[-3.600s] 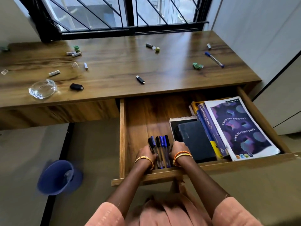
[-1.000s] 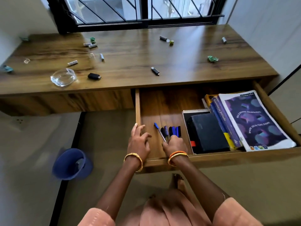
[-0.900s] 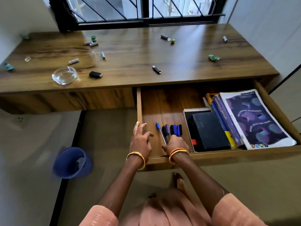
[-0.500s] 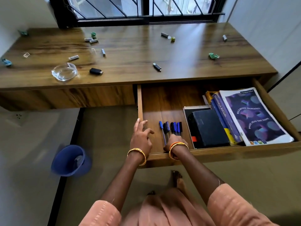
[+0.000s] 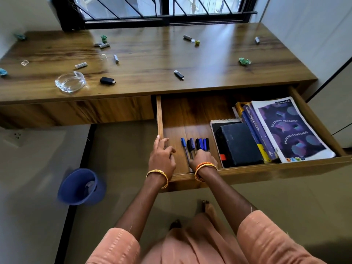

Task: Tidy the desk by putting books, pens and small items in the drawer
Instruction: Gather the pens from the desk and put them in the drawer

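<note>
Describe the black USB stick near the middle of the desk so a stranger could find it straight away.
Start at the wooden desk under the window, then look along its front edge, just above the open drawer. The black USB stick lies alone there, slim, with a silver metal tip. The other black item, by the glass ashtray, is stubbier.

L hand [image 5: 162, 159] fingers spread, R hand [image 5: 202, 159] curled, grip unclear

Drawer [image 5: 159, 119]: bare floor along its left wall and across the back-left. Pens [image 5: 196, 144] fill the front middle; books [image 5: 274, 128] block the right half. Tabletop [image 5: 152, 58]: centre open; glass dish [image 5: 70, 81] near the front-left edge, small items scattered toward the back edge.
</note>
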